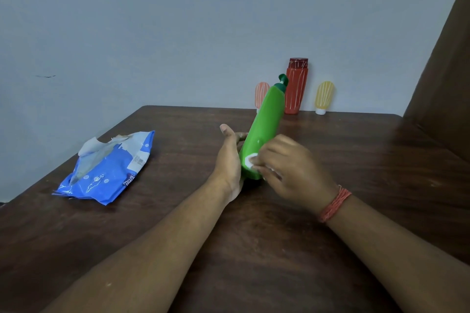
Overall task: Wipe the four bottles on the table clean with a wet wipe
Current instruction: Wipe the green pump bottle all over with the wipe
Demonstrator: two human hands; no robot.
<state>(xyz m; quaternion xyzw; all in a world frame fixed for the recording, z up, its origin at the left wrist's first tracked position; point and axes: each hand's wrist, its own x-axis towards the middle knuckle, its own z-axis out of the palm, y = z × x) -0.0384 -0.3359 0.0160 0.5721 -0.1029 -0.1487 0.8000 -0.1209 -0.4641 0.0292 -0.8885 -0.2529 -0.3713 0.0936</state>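
Observation:
A green pump bottle point(264, 124) leans tilted over the middle of the table, its dark green pump pointing up and away. My left hand point(230, 160) holds its lower part from the left, thumb up, fingers behind the bottle. My right hand point(284, 170) pinches a small white wet wipe point(248, 161) and presses it against the bottle's lower front. Against the wall stand a tall red bottle point(296, 89), a small pale orange bottle point(261, 94) partly hidden by the green one, and a small yellow bottle point(324, 96) on its white cap.
A torn-open blue wet wipe pack point(109, 173) lies at the left of the dark wooden table point(368, 150). A brown panel point(442, 79) rises at the far right. The grey wall runs along the table's back edge.

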